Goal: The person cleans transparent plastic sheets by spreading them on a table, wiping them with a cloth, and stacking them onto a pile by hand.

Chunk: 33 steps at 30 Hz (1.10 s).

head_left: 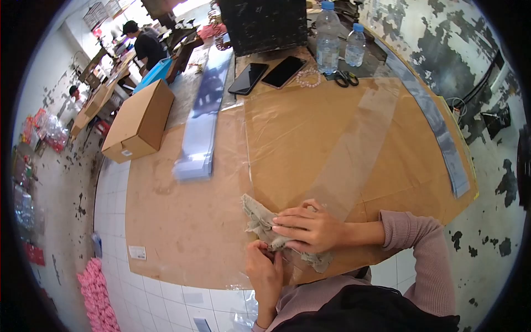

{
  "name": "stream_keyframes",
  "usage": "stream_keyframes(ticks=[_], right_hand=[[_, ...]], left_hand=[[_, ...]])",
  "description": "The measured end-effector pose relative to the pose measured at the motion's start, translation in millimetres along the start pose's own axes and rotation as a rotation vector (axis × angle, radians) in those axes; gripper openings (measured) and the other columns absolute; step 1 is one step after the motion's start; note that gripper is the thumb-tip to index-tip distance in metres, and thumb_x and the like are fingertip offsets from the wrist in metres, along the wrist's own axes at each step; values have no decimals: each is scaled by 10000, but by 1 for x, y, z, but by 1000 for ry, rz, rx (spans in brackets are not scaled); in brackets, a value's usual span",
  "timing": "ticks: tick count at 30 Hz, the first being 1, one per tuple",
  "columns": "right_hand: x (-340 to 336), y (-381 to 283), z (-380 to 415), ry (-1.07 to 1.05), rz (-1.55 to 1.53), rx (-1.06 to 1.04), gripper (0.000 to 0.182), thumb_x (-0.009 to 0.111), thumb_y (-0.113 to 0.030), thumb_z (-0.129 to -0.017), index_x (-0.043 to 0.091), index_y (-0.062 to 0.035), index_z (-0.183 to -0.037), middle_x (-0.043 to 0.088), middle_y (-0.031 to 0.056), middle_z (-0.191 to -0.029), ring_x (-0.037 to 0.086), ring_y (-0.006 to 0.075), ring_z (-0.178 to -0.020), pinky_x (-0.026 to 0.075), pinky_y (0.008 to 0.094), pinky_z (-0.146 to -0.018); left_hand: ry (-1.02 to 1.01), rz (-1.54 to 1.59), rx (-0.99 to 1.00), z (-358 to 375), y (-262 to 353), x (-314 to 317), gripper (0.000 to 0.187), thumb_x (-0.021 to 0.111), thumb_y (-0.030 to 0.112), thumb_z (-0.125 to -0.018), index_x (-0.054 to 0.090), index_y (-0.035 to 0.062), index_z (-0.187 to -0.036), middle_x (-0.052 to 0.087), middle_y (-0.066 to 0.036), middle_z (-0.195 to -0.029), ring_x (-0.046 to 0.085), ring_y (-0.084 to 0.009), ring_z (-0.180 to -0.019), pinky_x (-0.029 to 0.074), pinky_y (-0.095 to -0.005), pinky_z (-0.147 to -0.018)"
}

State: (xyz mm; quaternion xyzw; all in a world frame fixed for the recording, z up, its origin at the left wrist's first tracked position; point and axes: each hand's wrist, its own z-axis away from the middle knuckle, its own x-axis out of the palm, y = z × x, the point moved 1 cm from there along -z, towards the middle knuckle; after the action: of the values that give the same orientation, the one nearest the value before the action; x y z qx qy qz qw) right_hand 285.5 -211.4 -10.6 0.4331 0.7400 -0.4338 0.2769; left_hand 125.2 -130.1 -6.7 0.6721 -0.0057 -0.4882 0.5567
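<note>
My right hand [312, 227] presses a crumpled grey-green cloth [257, 213] onto the table near its front edge, fingers bent over it. Under the cloth area runs a clear plastic strip [354, 149], lying diagonally over the brown paper covering [298, 133]. My left hand [264, 271] is at the front edge, just below the cloth, with its fingers curled into a pinch. What sits between those fingertips is hidden; the cloth and the strip's near end are both close to them.
A stack of clear plastic strips [199, 133] lies left of centre, beside a cardboard box [141, 122]. Farther back are two phones [249, 78], a bead bracelet [308, 78], scissors [346, 79] and two water bottles [328, 44]. Another person [146, 47] works at the far left.
</note>
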Motion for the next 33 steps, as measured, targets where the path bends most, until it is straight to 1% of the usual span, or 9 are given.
stream_keyframes(ticks=[1,6,10,15,17,18,21,26,33], right_hand=[[-8,-6,-2,-2,25,-13,491,666,-294,-746,544,-9,-1127,485,160,-1232,483,290,-1134,374,406,-954],[-10,2,-1,-75,-154,-45,614,633,-398,-774,482,24,-1193,380,203,-1341,406,329,-1230,360,396,-997],[-7,10,4,-138,-346,-106,461,580,-252,-805,499,-31,-1201,394,193,-1335,415,339,-1219,408,374,-950],[-24,43,17,-64,-133,-279,413,534,-107,-764,541,-57,-1174,433,132,-1328,464,277,-1170,435,367,-905],[-39,65,27,-3,-19,-187,402,535,-103,-756,569,-73,-1156,451,86,-1330,488,238,-1117,422,375,-906],[-51,77,31,23,102,-177,410,541,-83,-743,576,-77,-1152,469,75,-1318,490,251,-1088,408,377,-908],[-88,124,46,101,281,-21,426,563,-18,-689,628,-122,-1097,532,36,-1262,472,277,-1025,374,369,-905],[-126,189,62,187,406,278,409,562,28,-649,680,-155,-996,570,4,-1201,435,281,-1019,403,341,-856],[-150,197,64,490,119,552,400,460,53,-806,581,-113,-1150,561,79,-1182,494,241,-1054,380,322,-940]], left_hand=[[-29,109,-95,3,5,-1,592,674,-39,-699,359,-4,-1199,548,-197,-913,561,-307,-943,461,-339,-732],[-76,178,92,9,10,6,788,616,-74,-733,142,-8,-1359,392,-246,-1277,498,-308,-1132,457,-333,-840],[-11,72,295,2,-6,16,865,574,-79,-767,-16,-16,-1397,231,-227,-1394,484,-286,-1146,452,-312,-868],[26,497,61,8,5,22,801,538,-35,-834,-19,34,-1404,508,-165,-1032,583,-178,-772,465,-230,-594],[-28,592,-126,12,18,16,765,517,-16,-862,-13,67,-1408,569,-91,-765,545,-112,-571,409,-192,-478],[59,560,-37,11,13,23,711,500,-9,-879,31,96,-1402,462,5,-532,433,-68,-446,344,-179,-440],[54,493,-15,11,5,22,655,503,-12,-882,85,82,-1377,541,-61,-621,521,-108,-453,413,-207,-401],[56,539,-101,10,17,18,631,504,9,-883,114,96,-1372,524,-42,-572,454,-88,-388,330,-197,-348],[431,444,69,4,0,6,593,511,17,-876,200,113,-1372,497,-27,-564,452,-85,-451,381,-195,-432]])
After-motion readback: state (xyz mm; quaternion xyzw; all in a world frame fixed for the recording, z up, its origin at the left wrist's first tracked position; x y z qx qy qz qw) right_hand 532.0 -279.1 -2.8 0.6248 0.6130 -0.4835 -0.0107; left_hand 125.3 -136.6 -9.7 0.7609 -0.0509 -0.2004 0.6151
